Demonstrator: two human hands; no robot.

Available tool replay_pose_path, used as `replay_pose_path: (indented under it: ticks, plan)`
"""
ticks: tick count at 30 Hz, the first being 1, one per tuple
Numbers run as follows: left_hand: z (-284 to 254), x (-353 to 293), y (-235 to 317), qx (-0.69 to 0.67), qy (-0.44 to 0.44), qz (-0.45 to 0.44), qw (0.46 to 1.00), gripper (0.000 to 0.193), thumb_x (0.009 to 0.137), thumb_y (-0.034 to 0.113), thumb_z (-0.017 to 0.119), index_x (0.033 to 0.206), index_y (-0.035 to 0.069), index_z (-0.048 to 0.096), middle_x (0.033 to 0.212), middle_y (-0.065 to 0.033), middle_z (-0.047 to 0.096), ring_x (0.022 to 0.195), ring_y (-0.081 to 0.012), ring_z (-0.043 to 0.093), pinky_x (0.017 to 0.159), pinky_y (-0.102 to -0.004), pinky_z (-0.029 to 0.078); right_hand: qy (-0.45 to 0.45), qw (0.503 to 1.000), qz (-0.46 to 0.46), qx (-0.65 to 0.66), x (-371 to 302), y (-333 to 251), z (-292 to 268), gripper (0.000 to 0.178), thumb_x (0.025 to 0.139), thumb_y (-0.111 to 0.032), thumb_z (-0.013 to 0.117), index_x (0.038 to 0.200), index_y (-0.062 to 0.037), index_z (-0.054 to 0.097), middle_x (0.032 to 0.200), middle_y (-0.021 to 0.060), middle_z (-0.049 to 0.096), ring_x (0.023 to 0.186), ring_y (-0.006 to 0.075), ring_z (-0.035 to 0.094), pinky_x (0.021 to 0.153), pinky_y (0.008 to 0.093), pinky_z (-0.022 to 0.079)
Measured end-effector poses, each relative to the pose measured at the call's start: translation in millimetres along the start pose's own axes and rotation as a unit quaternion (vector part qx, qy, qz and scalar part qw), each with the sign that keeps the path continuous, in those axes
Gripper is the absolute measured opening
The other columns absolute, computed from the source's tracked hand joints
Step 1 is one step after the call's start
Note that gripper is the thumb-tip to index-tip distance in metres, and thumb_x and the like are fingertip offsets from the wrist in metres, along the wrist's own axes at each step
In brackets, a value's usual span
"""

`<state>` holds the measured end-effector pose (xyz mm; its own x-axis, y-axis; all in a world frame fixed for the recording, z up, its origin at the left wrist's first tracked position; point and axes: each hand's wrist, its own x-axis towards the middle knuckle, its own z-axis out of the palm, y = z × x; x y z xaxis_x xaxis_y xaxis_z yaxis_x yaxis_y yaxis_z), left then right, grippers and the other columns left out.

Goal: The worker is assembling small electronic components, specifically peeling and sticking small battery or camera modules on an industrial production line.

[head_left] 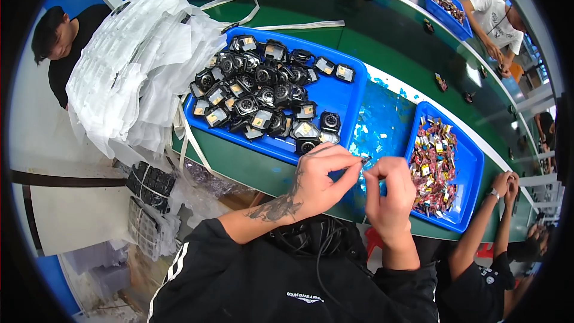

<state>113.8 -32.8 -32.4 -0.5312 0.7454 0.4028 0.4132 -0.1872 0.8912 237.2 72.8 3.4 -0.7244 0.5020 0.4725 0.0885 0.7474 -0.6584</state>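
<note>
My left hand, with a tattooed wrist, is closed in a pinch, thumb against forefinger. A tiny dark piece shows at its fingertips, too small to name. Close by on the right, my right hand is also closed, its thumb and forefinger curled together; what they hold, if anything, is hidden. Just beyond my left hand lies a blue tray heaped with black watch-like housings, several showing round discs. Right of my right hand, another blue tray holds a pile of small red, white and yellow parts.
Blue film with torn scraps covers the bench between the trays. White foam sheets are stacked at the left. Beyond runs a green conveyor belt carrying scattered small parts. A co-worker's hands are at the right; other people sit around.
</note>
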Motion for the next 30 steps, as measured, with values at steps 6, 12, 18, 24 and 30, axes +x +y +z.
replay_pose_path:
  ticks: [6,12,18,24,30]
  plan:
    - [-0.3,8.9,-1.8,-0.225,-0.032,-0.190,0.955,0.014,0.091,0.002,0.060,0.096,-0.007,0.070,0.087,-0.0103,0.067,0.077,-0.0135,0.064,0.070,-0.0266,0.052,-0.004,0.984,0.043,-0.172,8.2,23.2,-9.5,0.020,0.080,0.009,0.062,0.100,0.0045,0.064,0.085,0.0139,0.061,0.069,0.0243,0.063,0.061,0.0331,0.050]
    - [1.9,20.9,1.9,-0.374,-0.204,-0.328,0.844,0.020,0.097,0.011,0.057,0.101,-0.006,0.067,0.096,-0.0078,0.065,0.083,-0.0127,0.065,0.073,-0.0273,0.054,-0.009,0.939,0.161,0.303,-6.8,31.3,-9.2,0.019,0.088,0.003,0.061,0.107,0.0041,0.066,0.101,0.0122,0.062,0.077,0.0140,0.064,0.063,0.0283,0.052]
    - [-12.8,106.0,-30.8,0.360,-0.062,0.124,0.922,0.022,0.088,0.022,0.064,0.095,0.002,0.066,0.091,-0.0137,0.065,0.090,-0.0308,0.062,0.078,-0.0431,0.049,0.109,0.882,0.174,0.423,-11.7,41.2,-21.1,0.008,0.093,-0.003,0.058,0.099,0.0003,0.054,0.095,0.0125,0.063,0.078,0.0141,0.061,0.072,0.0264,0.051]
    - [-8.0,144.4,-87.9,0.563,-0.098,0.146,0.808,0.017,0.085,0.019,0.060,0.088,0.003,0.060,0.093,-0.0133,0.065,0.092,-0.0313,0.059,0.077,-0.0453,0.047,0.111,0.859,0.257,0.428,-20.7,36.2,-19.9,0.015,0.092,-0.001,0.059,0.105,0.0049,0.064,0.090,0.0061,0.065,0.077,0.0094,0.060,0.072,0.0234,0.050]
    - [-12.1,138.7,-57.1,0.360,-0.106,0.138,0.917,0.011,0.079,-0.002,0.056,0.086,0.005,0.055,0.084,-0.0143,0.062,0.083,-0.0363,0.060,0.074,-0.0455,0.049,0.046,0.943,0.178,0.279,-19.4,37.1,-30.4,0.012,0.085,0.003,0.064,0.096,0.0004,0.066,0.109,0.0110,0.064,0.092,0.0163,0.063,0.082,0.0279,0.050]
